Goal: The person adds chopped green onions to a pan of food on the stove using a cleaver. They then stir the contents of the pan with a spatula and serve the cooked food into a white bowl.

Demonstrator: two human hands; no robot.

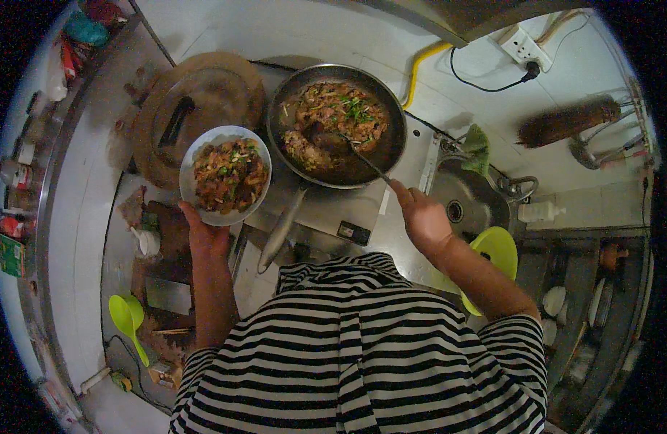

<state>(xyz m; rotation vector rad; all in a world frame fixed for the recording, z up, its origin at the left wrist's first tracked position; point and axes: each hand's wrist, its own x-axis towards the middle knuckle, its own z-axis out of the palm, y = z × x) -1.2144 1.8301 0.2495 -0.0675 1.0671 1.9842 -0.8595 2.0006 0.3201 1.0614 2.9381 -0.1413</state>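
My left hand (206, 230) holds a white bowl (187, 179) by its near rim, to the left of the wok. Cooked food (230, 173) with bits of green fills much of the bowl. In my right hand (425, 217) is the handle of a metal ladle or spatula (374, 165), whose head rests in the wok among the food. The dark wok (398, 146) sits on the stove (333, 211), its handle (282, 230) pointing towards me. It holds more of the same food (339, 111), topped with chopped greens.
A large round lid (225, 73) lies left of the wok. The sink (474, 190) and a green plastic basin (499, 252) are at the right. A cleaver (169, 295), a green plastic scoop (128, 314) and a white cup (147, 242) are at the left. A yellow hose (415, 76) runs behind the wok.
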